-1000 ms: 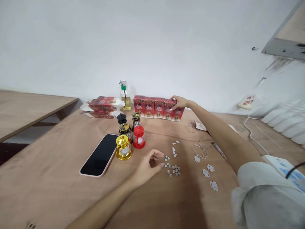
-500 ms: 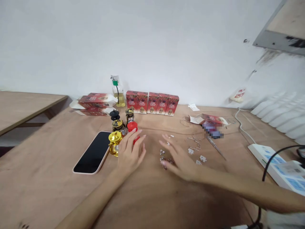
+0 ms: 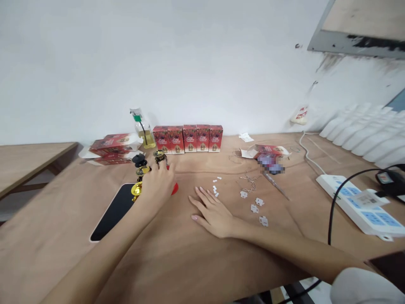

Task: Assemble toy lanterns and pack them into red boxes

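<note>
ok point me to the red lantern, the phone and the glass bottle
Red lantern (image 3: 175, 189): head view, on its base, the rest mostly behind the left hand (image 3: 159, 182)
Phone (image 3: 114, 212): head view, dark screen
Glass bottle (image 3: 147, 139): head view, lower body

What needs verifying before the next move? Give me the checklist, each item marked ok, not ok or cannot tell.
1. Grip of the left hand on the red lantern: cannot tell; the hand hides most of it.
2. Right hand open: ok, spread with its back upward.
3. Phone in full view: not ok; the left arm hides part.
4. Red boxes in the row upright: ok, all five.
5. Power strip clear of the right hand: ok, well apart.
</note>
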Demonstrator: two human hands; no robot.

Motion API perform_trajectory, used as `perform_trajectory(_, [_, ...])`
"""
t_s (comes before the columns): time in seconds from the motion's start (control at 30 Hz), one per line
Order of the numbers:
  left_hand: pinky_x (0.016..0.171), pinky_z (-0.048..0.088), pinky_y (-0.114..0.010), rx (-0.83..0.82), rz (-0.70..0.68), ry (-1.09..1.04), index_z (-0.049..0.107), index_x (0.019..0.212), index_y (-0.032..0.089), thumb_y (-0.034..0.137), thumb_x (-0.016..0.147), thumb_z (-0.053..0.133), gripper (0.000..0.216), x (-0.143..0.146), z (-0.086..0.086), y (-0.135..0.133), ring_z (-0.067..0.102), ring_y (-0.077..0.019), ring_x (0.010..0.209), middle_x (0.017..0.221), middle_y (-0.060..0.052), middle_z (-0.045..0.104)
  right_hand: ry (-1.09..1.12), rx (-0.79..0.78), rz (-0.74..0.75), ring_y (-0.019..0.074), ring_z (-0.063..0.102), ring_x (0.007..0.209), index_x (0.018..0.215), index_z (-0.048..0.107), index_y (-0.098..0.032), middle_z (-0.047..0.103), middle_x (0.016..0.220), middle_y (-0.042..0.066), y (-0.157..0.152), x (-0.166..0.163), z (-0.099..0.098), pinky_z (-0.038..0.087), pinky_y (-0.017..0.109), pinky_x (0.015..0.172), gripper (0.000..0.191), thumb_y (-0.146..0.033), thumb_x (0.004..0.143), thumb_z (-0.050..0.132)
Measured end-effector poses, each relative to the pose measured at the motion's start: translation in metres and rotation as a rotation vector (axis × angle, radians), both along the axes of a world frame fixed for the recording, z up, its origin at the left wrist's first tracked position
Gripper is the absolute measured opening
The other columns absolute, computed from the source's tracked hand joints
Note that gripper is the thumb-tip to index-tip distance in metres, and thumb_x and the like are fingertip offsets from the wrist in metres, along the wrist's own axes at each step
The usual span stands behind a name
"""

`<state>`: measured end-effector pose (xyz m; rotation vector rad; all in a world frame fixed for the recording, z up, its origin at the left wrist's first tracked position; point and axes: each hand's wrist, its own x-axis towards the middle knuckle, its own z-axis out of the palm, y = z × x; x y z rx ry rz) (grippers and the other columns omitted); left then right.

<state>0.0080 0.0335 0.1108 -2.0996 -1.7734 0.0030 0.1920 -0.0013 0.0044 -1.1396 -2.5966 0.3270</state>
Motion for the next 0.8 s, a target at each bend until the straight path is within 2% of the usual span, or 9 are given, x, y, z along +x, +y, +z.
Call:
perform_trajectory(0.13, [0.056,0.050,-0.034,0.009,-0.037,-0.015,0.060,0.101,0.011,0.012,0.084,0.042,0.025,0.000,-0.004,0.001,0.063,-0.0339,0.088,0.101,-0.020,0.061,0.111,0.072,-0.005,0.0265,0.026,0.142,0.142,0.035,-0.008,0.032,0.150,0.018,0.030,-0.017,-0.010,0.024,0.047,0.118,0.054,-0.037,0.097,0.034])
perform_trajectory(0.27, [0.055,0.049,-0.034,0.154,-0.085,-0.143,0.061,0.096,0.014,0.021,0.087,0.044,0.020,-0.012,0.003,-0.006,0.064,-0.0294,0.076,0.098,-0.016,0.060,0.168,0.068,-0.009,0.0263,0.033,0.139,0.138,0.042,-0.007,0.040,0.146,0.018,0.056,-0.031,-0.012,0.027,0.046,0.116,0.048,-0.028,0.096,0.034])
perform_trajectory(0.37, [0.064,0.052,-0.034,0.349,-0.125,-0.453,0.062,0.099,0.018,0.032,0.088,0.051,0.021,-0.022,0.018,-0.016,0.064,-0.0240,0.078,0.102,-0.011,0.059,0.298,0.027,-0.061,0.0269,0.029,0.141,0.138,0.040,-0.006,0.041,0.145,0.021,0.063,-0.035,-0.005,0.027,0.046,0.117,0.050,-0.030,0.094,0.041])
perform_trajectory(0.47, [0.074,0.054,-0.034,0.434,-0.184,-1.019,0.060,0.102,0.020,0.041,0.082,0.061,0.029,-0.023,0.023,-0.022,0.063,-0.0210,0.088,0.107,-0.007,0.060,0.629,-0.007,-0.123,0.0258,0.026,0.143,0.143,0.030,-0.012,0.037,0.148,0.020,0.053,-0.029,0.003,0.028,0.047,0.116,0.062,-0.040,0.091,0.049])
perform_trajectory(0.53, [0.076,0.055,-0.032,0.339,-0.244,-1.391,0.058,0.101,0.018,0.045,0.079,0.064,0.035,-0.014,0.010,-0.022,0.063,-0.0187,0.089,0.103,-0.006,0.062,0.869,-0.053,-0.092,0.0239,0.033,0.140,0.144,0.026,-0.020,0.038,0.147,0.016,0.040,-0.023,0.005,0.030,0.046,0.114,0.065,-0.046,0.089,0.050])
perform_trajectory(0.6, [0.074,0.055,-0.031,0.160,-0.277,-1.620,0.058,0.097,0.017,0.050,0.076,0.065,0.039,0.000,-0.014,-0.021,0.063,-0.0173,0.086,0.098,-0.006,0.064,1.057,-0.148,-0.006,0.0234,0.041,0.135,0.142,0.029,-0.024,0.044,0.144,0.013,0.027,-0.020,0.004,0.035,0.045,0.112,0.067,-0.051,0.086,0.054])
perform_trajectory(0.7, [0.072,0.054,-0.030,-0.122,-0.293,-1.732,0.058,0.093,0.017,0.053,0.073,0.067,0.042,0.024,-0.058,-0.020,0.063,-0.0179,0.086,0.096,-0.006,0.065,1.265,-0.316,0.056,0.0250,0.052,0.125,0.135,0.042,-0.026,0.056,0.133,0.011,0.017,-0.019,-0.001,0.044,0.045,0.105,0.064,-0.057,0.081,0.058])
perform_trajectory(0.8, [0.073,0.053,-0.031,-0.280,-0.322,-1.717,0.058,0.097,0.018,0.051,0.078,0.062,0.039,0.034,-0.089,-0.019,0.063,-0.0193,0.088,0.097,-0.007,0.066,1.394,-0.358,-0.111,0.0260,0.062,0.112,0.123,0.055,-0.025,0.065,0.120,0.009,0.019,-0.020,-0.002,0.052,0.045,0.095,0.052,-0.054,0.081,0.059])
